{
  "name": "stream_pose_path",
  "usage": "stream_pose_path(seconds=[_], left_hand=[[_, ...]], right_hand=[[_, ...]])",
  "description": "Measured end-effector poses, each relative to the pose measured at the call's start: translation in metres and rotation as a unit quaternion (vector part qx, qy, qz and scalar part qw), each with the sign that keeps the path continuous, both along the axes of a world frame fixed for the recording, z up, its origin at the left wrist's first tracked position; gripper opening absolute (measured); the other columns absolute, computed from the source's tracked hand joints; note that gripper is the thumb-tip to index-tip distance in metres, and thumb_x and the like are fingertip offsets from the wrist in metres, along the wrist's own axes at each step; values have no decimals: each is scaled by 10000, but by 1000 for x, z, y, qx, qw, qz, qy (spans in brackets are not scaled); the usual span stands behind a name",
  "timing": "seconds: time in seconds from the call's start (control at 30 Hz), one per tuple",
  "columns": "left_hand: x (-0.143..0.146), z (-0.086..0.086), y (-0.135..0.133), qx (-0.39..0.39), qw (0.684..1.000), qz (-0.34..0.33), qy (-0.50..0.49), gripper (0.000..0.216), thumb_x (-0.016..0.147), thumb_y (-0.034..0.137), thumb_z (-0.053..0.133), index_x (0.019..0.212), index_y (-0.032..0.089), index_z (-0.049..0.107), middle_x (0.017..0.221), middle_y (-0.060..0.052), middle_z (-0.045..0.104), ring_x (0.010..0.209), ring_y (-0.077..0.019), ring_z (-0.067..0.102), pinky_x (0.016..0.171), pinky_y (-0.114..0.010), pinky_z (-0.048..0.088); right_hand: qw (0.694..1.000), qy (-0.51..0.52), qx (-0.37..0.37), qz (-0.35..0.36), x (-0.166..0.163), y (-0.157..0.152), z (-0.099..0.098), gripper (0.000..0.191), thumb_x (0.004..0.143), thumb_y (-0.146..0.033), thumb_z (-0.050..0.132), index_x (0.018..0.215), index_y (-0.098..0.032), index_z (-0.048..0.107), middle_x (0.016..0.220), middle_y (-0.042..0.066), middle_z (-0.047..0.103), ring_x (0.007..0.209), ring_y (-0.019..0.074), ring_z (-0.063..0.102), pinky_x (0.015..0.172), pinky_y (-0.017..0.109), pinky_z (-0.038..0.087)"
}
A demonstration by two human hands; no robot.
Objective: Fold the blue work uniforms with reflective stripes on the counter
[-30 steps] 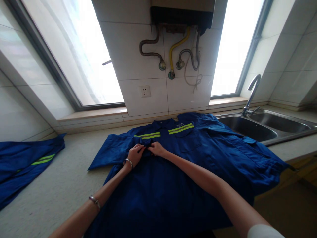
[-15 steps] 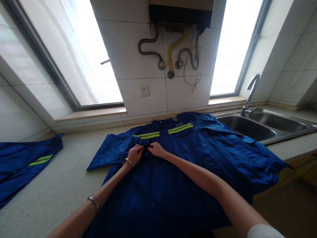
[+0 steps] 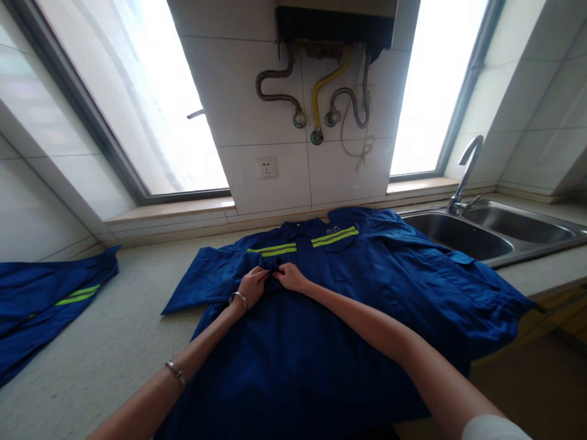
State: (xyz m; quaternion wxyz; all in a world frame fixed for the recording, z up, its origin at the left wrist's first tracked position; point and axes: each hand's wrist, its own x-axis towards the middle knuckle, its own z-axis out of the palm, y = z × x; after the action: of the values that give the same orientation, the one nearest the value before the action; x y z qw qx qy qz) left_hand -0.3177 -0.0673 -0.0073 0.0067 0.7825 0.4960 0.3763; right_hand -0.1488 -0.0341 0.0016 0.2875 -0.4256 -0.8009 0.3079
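Note:
A dark blue work jacket (image 3: 321,342) with yellow-green and grey reflective stripes lies spread front up, its collar toward the wall. Both hands meet on its chest, just below the left stripe. There my left hand (image 3: 253,286) pinches a bunched bit of the jacket's cloth, its bracelet at the wrist. Close beside it, my right hand (image 3: 291,277) also has thumb and fingers closed on the same raised fold. The fingertips partly hide what lies between them. One sleeve is folded across to the left; the other stretches right, past the counter's front edge.
Another blue garment (image 3: 50,299) with a matching stripe lies on the counter (image 3: 137,287) at left. A double steel sink (image 3: 509,244) with a tall faucet (image 3: 465,174) is at right. Hoses (image 3: 316,98) hang below a wall heater (image 3: 337,27), near a socket (image 3: 267,168).
The pinched fold between my fingers has shifted shape slightly. Both hands stay at nearly the same spot, and the jacket has not moved.

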Motion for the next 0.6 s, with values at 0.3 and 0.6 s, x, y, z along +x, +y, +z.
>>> stream_pose_path(seconds=[0.3, 0.6], left_hand=[[-1, -1, 0, 7, 1000, -8, 18, 308, 843, 224, 416, 837, 175, 720, 765, -64, 614, 655, -136, 567, 617, -239, 466], [0, 1, 0, 36, 997, -20, 70, 330, 832, 173, 383, 809, 159, 712, 770, -84, 617, 697, -156, 566, 645, -256, 470]], right_hand=[[999, -37, 21, -2, -2, 1, -5, 208, 838, -245, 544, 729, -108, 655, 699, 40, 638, 638, 109, 527, 520, 177, 271], [995, -89, 51, -12, -3, -1, -5, 227, 850, -283, 521, 773, -125, 665, 766, 75, 660, 671, 141, 563, 547, 217, 261]])
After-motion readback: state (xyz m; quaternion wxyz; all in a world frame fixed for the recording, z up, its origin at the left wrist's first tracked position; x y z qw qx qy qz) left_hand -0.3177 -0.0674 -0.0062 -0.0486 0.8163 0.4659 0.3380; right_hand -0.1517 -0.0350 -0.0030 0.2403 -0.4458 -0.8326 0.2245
